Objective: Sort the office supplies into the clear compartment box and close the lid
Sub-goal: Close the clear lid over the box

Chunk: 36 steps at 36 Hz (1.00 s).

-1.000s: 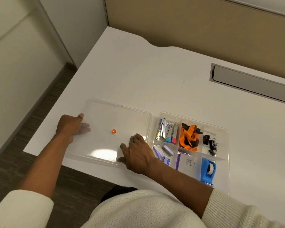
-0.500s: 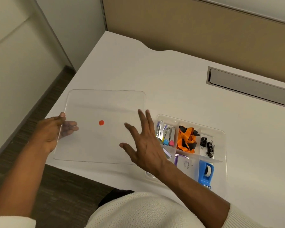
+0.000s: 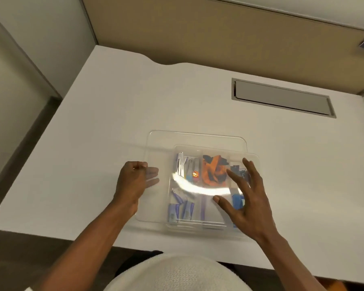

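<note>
The clear compartment box [image 3: 253, 156] sits near the desk's front edge. It holds an orange lanyard [image 3: 215, 173], nail clippers [image 3: 182, 165], small blue packets [image 3: 180, 210] and a blue tape dispenser [image 3: 237, 201]. The clear lid [image 3: 198, 138] hovers over the box, shifted to the left and not lined up with it. A small orange sticker [image 3: 195, 174] marks the lid. My left hand [image 3: 135, 181] grips the lid's left edge, thumb on top and fingers beneath. My right hand [image 3: 243, 198] is spread, fingers apart, resting on the lid's right part.
A grey cable hatch [image 3: 282, 97] is set into the white desk [image 3: 114, 122] at the back right. A tan partition [image 3: 219, 32] runs behind the desk. The desk's left edge drops to the floor [image 3: 15, 143].
The lid has been lifted off the desk on the left and carried right over the box. My right hand went from the lid's near edge to its top right part.
</note>
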### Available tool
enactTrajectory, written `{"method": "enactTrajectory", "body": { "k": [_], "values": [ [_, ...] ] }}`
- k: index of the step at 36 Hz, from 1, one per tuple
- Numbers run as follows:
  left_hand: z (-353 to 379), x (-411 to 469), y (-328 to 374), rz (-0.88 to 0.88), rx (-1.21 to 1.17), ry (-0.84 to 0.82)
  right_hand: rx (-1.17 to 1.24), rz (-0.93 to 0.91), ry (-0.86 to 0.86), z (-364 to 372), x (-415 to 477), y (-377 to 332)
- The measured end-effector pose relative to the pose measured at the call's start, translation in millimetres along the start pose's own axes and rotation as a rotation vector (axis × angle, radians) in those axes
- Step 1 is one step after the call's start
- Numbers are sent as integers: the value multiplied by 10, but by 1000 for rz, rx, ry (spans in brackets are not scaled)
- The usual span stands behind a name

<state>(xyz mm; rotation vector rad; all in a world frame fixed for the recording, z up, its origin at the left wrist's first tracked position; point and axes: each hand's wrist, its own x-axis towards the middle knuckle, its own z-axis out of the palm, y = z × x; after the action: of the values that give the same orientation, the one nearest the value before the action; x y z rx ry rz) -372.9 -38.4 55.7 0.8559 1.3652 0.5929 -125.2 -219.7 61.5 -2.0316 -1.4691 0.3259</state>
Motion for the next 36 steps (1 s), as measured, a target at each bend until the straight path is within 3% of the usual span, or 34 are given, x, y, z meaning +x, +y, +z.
{"method": "enactTrajectory", "body": {
  "k": [8, 14, 23, 36],
  "values": [
    [517, -183, -298, 176, 608, -107, -18, 115, -6, -125, -265, 433],
    [628, -146, -548, 208, 701, -159, -35, 130, -39, -95, -388, 655],
    [792, -151, -757, 295, 788, -26, -86, 116, -73, -30, -377, 819],
    [648, -9, -985, 629, 1012, -35, -99, 129, -105, 26, -371, 801]
  ]
}}
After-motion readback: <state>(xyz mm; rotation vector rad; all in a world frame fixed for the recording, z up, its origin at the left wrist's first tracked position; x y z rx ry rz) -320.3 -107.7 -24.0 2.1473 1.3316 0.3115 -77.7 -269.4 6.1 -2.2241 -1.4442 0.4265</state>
